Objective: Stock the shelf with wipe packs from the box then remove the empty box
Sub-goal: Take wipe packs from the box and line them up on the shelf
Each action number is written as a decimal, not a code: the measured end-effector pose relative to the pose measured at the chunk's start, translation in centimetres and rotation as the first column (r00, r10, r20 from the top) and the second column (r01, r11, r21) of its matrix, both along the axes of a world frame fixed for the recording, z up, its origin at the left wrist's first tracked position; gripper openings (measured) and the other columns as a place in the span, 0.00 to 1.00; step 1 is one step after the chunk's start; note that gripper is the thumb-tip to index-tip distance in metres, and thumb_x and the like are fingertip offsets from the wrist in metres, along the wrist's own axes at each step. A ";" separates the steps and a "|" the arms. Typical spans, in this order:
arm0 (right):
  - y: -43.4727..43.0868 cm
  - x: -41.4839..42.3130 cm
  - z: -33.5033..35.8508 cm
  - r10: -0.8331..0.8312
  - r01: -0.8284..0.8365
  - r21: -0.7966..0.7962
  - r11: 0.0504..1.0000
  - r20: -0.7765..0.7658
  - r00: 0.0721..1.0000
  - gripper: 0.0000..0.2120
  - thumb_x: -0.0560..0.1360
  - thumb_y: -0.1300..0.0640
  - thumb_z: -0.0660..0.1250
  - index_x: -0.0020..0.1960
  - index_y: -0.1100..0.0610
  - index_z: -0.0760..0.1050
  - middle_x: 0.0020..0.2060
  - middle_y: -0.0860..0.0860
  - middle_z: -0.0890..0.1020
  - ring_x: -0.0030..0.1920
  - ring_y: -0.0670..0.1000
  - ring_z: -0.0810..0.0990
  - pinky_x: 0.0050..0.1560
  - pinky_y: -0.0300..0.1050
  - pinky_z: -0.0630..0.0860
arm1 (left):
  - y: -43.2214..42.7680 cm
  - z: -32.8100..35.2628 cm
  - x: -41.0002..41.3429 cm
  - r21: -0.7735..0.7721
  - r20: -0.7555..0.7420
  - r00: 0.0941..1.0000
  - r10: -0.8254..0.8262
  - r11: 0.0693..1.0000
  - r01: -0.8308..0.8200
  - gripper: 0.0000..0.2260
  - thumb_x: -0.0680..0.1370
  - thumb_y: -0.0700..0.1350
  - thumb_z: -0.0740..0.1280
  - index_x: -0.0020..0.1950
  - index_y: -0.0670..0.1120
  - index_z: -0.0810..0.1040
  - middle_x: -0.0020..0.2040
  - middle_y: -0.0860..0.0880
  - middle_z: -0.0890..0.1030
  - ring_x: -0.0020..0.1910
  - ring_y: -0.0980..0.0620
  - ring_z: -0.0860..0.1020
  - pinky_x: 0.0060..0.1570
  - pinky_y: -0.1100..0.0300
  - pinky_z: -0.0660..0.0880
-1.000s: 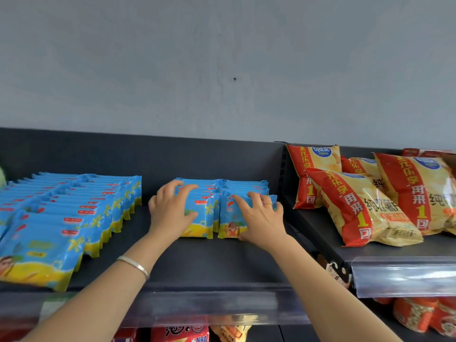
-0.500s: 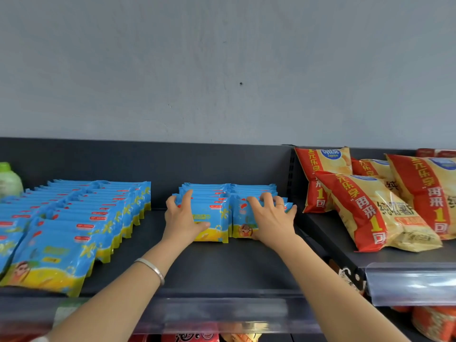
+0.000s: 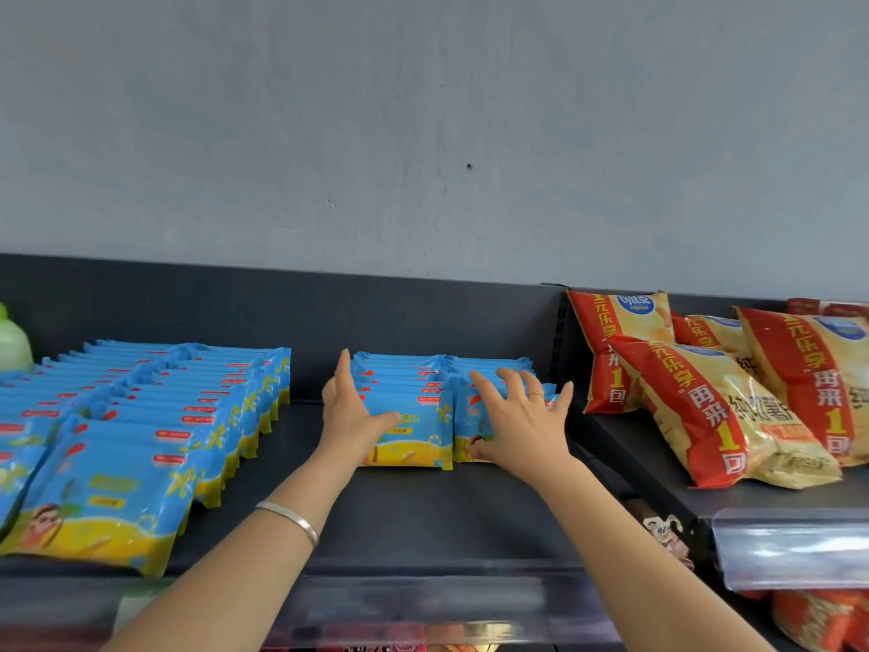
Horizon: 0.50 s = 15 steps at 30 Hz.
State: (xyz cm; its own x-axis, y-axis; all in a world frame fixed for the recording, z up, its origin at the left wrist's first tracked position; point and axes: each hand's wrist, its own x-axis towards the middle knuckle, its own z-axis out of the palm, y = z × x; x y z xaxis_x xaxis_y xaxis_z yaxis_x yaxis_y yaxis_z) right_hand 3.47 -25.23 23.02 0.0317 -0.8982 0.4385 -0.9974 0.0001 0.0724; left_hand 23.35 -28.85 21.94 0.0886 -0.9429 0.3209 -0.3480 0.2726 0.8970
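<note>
Two short rows of wipe packs [image 3: 414, 430] stand on the dark shelf [image 3: 423, 520] near its right end. Their printed fronts face the camera and lean slightly back, long axis running left to right, and the rows run toward the back panel.

The left hand [image 3: 350, 416] is against the left side of the left row, fingers [image 3: 343, 369] straight and pointing up, thumb laid across the front pack's face. The right hand [image 3: 522, 430] lies over the right row with its fingers [image 3: 484, 385] splayed and nearly straight, gripping nothing. It hides most of that row's front pack.

A larger block of packs [image 3: 141, 440] to the left is cut off by the frame edge, as is a green bottle [image 3: 11, 343]. Chip bags [image 3: 705, 407] lie on the neighbouring shelf to the right. Goods on the lower shelf are blurred behind the clear price rail [image 3: 790, 548].

Half a second ago both hands curled over the front packs. Now the left fingers have straightened along the side and the right fingers have spread wider.
</note>
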 end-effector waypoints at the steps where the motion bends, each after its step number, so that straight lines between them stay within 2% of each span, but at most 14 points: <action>1: 0.0 0.2 0.0 0.006 -0.006 0.003 1.000 0.004 1.000 0.42 0.71 0.39 0.67 0.76 0.44 0.46 0.75 0.52 0.54 0.76 0.58 0.48 0.67 0.75 0.43 | -0.1 0.1 0.3 0.038 -0.072 0.997 -0.013 0.999 0.016 0.48 0.70 0.34 0.73 0.77 0.53 0.44 0.73 0.47 0.57 0.69 0.49 0.63 0.65 0.54 0.65; 4: -0.2 1.5 0.3 0.071 -0.071 0.028 0.997 -0.015 0.997 0.44 0.70 0.38 0.67 0.77 0.45 0.45 0.75 0.50 0.52 0.77 0.55 0.46 0.69 0.73 0.42 | -0.3 -0.1 0.7 0.131 -0.225 0.972 -0.062 0.987 0.094 0.48 0.70 0.34 0.73 0.77 0.50 0.42 0.74 0.47 0.58 0.70 0.49 0.65 0.66 0.52 0.67; 8: -1.1 4.3 1.3 0.185 -0.182 0.057 0.982 -0.056 0.981 0.44 0.70 0.37 0.67 0.77 0.47 0.48 0.75 0.47 0.57 0.76 0.52 0.50 0.70 0.70 0.42 | -0.8 -0.1 0.9 0.131 -0.168 0.984 0.062 0.991 -0.040 0.46 0.71 0.40 0.74 0.77 0.47 0.46 0.76 0.47 0.54 0.74 0.47 0.59 0.70 0.48 0.63; 10: -1.7 5.6 1.8 0.203 -0.196 0.089 0.977 -0.089 0.975 0.43 0.70 0.38 0.68 0.76 0.49 0.50 0.74 0.48 0.58 0.75 0.52 0.54 0.70 0.70 0.44 | -1.1 0.1 1.1 0.167 -0.199 0.975 0.094 0.984 -0.061 0.44 0.71 0.42 0.74 0.77 0.47 0.47 0.76 0.47 0.55 0.73 0.47 0.59 0.68 0.48 0.65; 12: -2.3 6.6 1.8 0.196 -0.181 0.126 0.975 -0.119 0.973 0.41 0.70 0.40 0.69 0.75 0.50 0.54 0.72 0.49 0.60 0.74 0.55 0.58 0.70 0.69 0.45 | -1.2 -0.1 1.3 0.218 -0.335 0.941 0.044 0.975 0.032 0.40 0.71 0.41 0.74 0.76 0.47 0.54 0.72 0.47 0.64 0.67 0.47 0.69 0.60 0.52 0.72; 13: -2.6 6.8 1.8 0.189 -0.172 0.137 0.975 -0.123 0.974 0.40 0.70 0.40 0.69 0.74 0.51 0.56 0.71 0.50 0.61 0.72 0.56 0.60 0.70 0.69 0.46 | -1.2 -0.2 1.4 0.227 -0.392 0.920 0.014 0.970 0.082 0.36 0.71 0.40 0.74 0.74 0.46 0.59 0.68 0.46 0.70 0.61 0.48 0.75 0.52 0.55 0.76; 15: -3.0 6.9 1.8 0.178 -0.161 0.145 0.976 -0.110 0.978 0.40 0.69 0.40 0.70 0.74 0.51 0.56 0.71 0.50 0.61 0.72 0.56 0.61 0.70 0.69 0.48 | -1.1 -0.4 1.3 0.226 -0.438 0.899 -0.021 0.965 0.133 0.25 0.71 0.37 0.73 0.65 0.44 0.69 0.58 0.46 0.78 0.49 0.52 0.79 0.39 0.62 0.75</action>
State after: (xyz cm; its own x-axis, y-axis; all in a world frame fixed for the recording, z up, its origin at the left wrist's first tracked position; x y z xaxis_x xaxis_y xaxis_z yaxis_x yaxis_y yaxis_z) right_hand 10.38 -28.22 24.79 0.2340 -0.9257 0.2971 -0.9658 -0.1862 0.1806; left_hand 24.66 -29.92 21.57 0.0887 -0.9957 0.0272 0.0983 0.0359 0.9945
